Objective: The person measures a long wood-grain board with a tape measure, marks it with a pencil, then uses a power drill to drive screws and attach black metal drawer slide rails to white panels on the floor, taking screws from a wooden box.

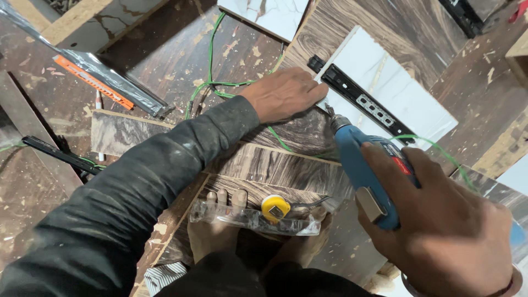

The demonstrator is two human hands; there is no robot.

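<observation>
My left hand (285, 93) lies flat, pressing down at the near end of a black metal drawer slide (360, 103) that lies along a white marble-pattern panel (407, 91). My right hand (440, 225) grips a blue electric drill (360, 165). The drill's bit points at the slide's near end, just beside my left fingers. A green cable (212, 55) runs from under my left hand toward the top, and another stretch of it trails by the drill.
A clear plastic bag (253, 220) with a yellow tape measure (275, 208) lies on dark wood-grain boards (275, 165) by my bare feet. A foil packet with an orange strip (93, 82) lies left. A second black slide (55, 154) sits far left. Sawdust covers the floor.
</observation>
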